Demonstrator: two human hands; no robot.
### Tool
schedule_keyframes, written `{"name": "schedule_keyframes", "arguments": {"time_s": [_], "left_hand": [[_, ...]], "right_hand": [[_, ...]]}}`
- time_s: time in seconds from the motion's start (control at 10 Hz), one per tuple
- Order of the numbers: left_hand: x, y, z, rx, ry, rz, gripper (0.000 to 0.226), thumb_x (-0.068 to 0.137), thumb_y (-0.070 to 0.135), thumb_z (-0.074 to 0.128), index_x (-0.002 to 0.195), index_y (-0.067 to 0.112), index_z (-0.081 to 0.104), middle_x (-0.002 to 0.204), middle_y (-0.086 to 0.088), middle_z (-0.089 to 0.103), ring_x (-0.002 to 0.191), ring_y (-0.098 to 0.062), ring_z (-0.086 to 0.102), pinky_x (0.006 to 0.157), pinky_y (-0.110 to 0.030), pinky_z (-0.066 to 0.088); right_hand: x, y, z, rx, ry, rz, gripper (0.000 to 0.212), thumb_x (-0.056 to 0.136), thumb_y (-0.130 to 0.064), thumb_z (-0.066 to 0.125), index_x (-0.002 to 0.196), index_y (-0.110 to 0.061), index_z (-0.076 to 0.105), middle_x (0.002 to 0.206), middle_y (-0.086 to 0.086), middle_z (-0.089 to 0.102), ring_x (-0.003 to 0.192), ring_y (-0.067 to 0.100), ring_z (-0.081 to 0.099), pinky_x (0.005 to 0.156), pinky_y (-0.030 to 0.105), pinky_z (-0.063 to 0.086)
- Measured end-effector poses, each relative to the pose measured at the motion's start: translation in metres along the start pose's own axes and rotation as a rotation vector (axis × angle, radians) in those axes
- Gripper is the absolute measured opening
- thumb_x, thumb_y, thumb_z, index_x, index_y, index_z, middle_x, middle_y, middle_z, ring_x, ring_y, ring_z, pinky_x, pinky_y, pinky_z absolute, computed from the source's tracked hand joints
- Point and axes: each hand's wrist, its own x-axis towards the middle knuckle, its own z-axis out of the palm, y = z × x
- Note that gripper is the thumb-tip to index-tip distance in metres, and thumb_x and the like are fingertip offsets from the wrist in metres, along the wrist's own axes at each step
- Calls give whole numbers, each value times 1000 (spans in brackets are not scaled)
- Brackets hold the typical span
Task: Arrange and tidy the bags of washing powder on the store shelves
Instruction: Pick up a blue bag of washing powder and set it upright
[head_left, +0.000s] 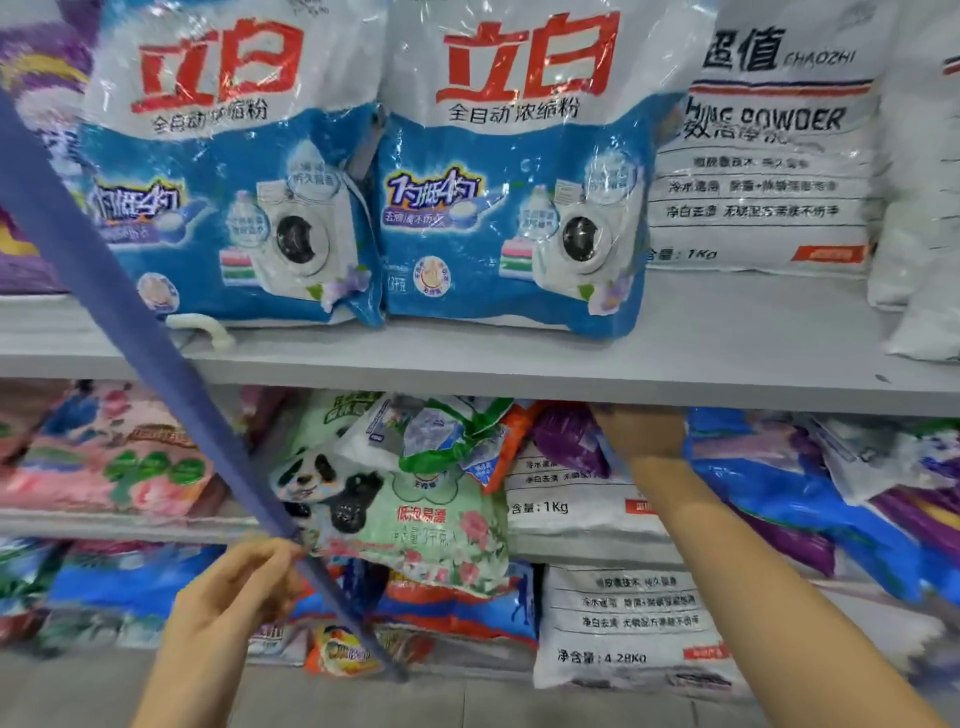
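Middle shelf (130, 525), dead centre, is where the trouble is: a green panda bag (415, 514) of washing powder leans forward out of the row, its bottom edge hanging over the lip, so I'd guess that's the one getting sorted. The left hand (244, 587) is right at its lower left corner with fingers curled. Thumb and forefinger look pinched on a blue strap (130, 322) that cuts diagonally across the view, probably to keep it clear of the bags, though I can't rule out a grip on the bag corner itself. The right hand (644, 434) reaches deep under the top shelf (519, 374), above a white 1Kg bag (566, 509) and beside a purple bag (566, 441). Its fingers are hidden back there, so I can't tell if they're spread or gripping; my guess is it's pulling stock forward. Everything on that level is a slumped jumble. Up top, the blue-and-white bags (234, 208) stand upright, touching side by side, labels out, which is presumably the look to copy.
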Motion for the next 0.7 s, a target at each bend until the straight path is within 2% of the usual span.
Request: {"name": "schedule_keyframes", "arguments": {"time_s": [0.1,0.2,0.3,0.4,0.5,0.6,0.7], "left_hand": [[-3,6,-7,-23,14,-2,22,88,8,57,75,14,73,61,-10,58,52,-15,50,46,-14,45],[-3,12,-12,-27,4,16,26,89,9,56,73,19,74,58,-5,61,50,-12,52,46,-16,47],[-3,19,-10,-60,-1,38,25,86,11,57,70,22,73,55,-3,60,47,-11,50,45,-15,44],[0,21,0,-68,-50,101,24,85,9,57,72,21,73,56,0,60,51,-9,53,49,-14,47],[1,20,19,-53,-148,106,25,88,2,57,74,16,71,60,-4,65,55,-8,59,55,-15,50],[-4,14,48,99,-369,101,14,87,4,62,90,16,68,75,-10,70,73,-13,66,68,-21,53],[-14,-1,81,215,-535,50,32,84,4,68,109,22,60,96,-5,67,94,-19,63,75,-19,51]], "right_hand": [[11,1,6,27,-194,156,82,91,-68,17,148,-9,15,154,12,22,141,33,20,114,40,22],[-2,-8,-5,-455,-128,100,52,101,-38,32,143,-7,32,139,21,43,127,31,44,98,36,39],[-11,-19,-9,-388,185,-313,19,85,13,52,83,-5,53,60,10,46,58,14,44,48,24,31],[-26,-26,-12,-301,446,-724,36,77,1,60,50,-11,41,42,5,37,48,15,35,54,27,25],[-59,-20,-18,-213,428,-791,41,85,-19,50,50,-23,28,44,-8,23,45,9,21,49,29,18],[-93,-14,-24,-21,411,-849,47,93,-19,51,53,-23,27,51,-6,19,45,4,20,44,19,15],[-127,-11,-26,119,335,-752,50,94,-30,50,53,-6,38,54,-1,24,47,2,21,44,16,17]]}}
